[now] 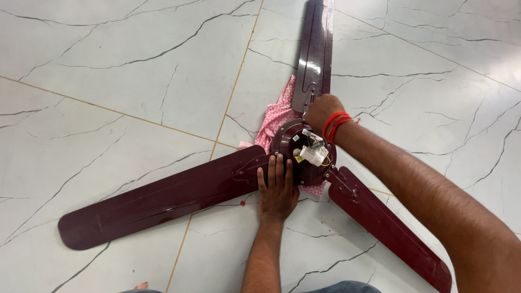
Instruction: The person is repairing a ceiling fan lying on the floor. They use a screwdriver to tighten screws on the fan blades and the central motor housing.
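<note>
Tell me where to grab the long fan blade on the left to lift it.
Grip the left blade near its inner end, by the bracket beside the left hand. Come from above and pinch both long edges: it lies flat on the floor, thin and narrow, and its far tip would likely flex.

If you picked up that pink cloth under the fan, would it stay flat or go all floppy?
Probably floppy: the pink dotted cloth lies crumpled in soft folds beneath the maroon fan's round motor hub. It looks thin, so likely light. It seems pinned under the hub, so pulling it might drag or snag.
</note>
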